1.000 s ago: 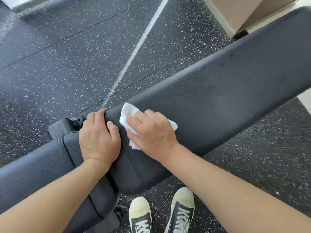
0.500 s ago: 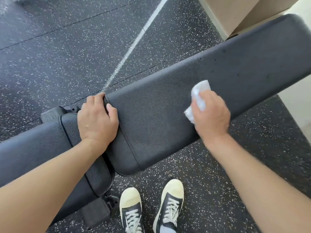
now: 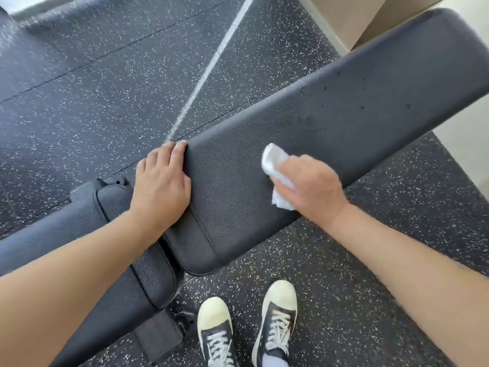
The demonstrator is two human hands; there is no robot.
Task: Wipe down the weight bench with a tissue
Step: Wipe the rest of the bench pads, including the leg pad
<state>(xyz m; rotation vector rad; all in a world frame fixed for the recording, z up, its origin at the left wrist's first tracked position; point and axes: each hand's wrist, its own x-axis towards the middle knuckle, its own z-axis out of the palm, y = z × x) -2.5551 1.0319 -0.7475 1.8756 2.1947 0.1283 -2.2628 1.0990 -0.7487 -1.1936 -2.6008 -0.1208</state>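
Observation:
The black padded weight bench point(image 3: 357, 112) runs diagonally from lower left to upper right, with a seat pad point(image 3: 79, 229) and a long back pad. My left hand point(image 3: 161, 186) rests on the left end of the back pad, at the gap between the two pads, with its fingers reaching the far edge. My right hand point(image 3: 309, 186) holds a crumpled white tissue point(image 3: 275, 165) and presses it onto the back pad near its front edge. Small dark specks dot the pad further right.
The floor point(image 3: 105, 102) is dark speckled rubber with a white line point(image 3: 211, 62) running away from the bench. My two sneakers point(image 3: 246, 327) stand just in front of the bench. A beige box or wall base point(image 3: 357, 19) sits behind the bench's far end.
My right hand slid the tissue rightwards along the back pad from beside my left hand, then came back a little to the left. My left hand stayed on the pad end.

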